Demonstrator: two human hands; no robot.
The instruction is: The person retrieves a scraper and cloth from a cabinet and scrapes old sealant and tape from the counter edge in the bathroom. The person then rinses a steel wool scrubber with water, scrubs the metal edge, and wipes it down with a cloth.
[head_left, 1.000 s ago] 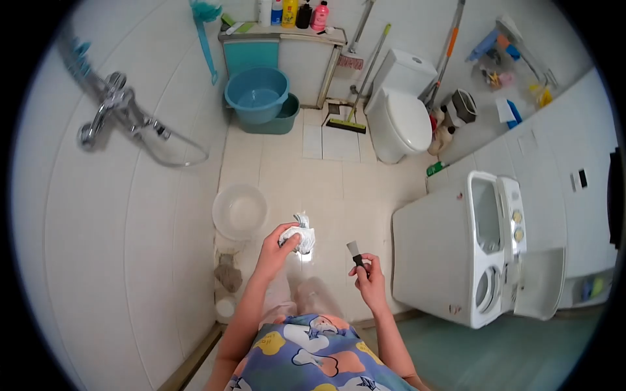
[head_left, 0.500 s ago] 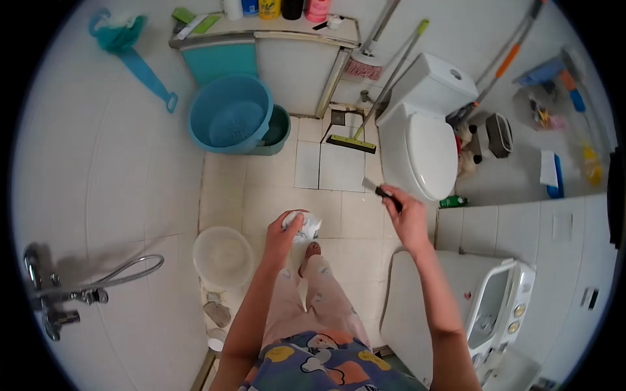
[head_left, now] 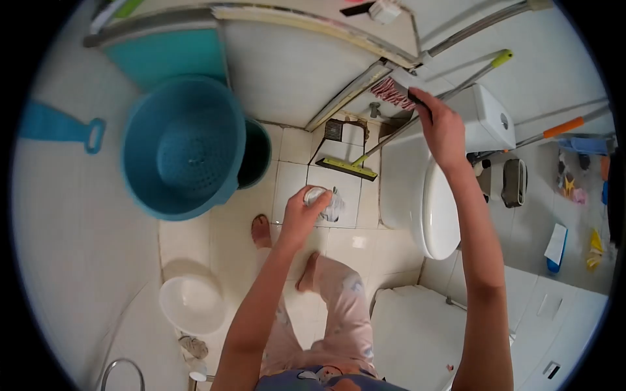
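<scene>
My left hand (head_left: 305,213) is closed around a crumpled white wad (head_left: 331,205), above the floor tiles in the middle of the view. My right hand (head_left: 441,127) is raised in front of the toilet tank, its fingers closed on the black handle of a scraper (head_left: 418,98). The scraper's blade is hard to make out against the pale wall and mop. Just left of that hand hangs the red-and-white mop head (head_left: 392,93). Below it, a green squeegee (head_left: 347,169) rests on the floor near a drain grate (head_left: 334,130).
A large blue basin (head_left: 184,148) sits over a darker bucket (head_left: 256,154) at the left. The white toilet (head_left: 440,210) stands at the right. A white basin (head_left: 192,304) lies at lower left. Along the top runs a ledge (head_left: 313,27) with small items.
The view has moved forward, toward the ledge and toilet. My right hand has risen with the scraper, up beside the mop head. My left hand still holds the white wad.
</scene>
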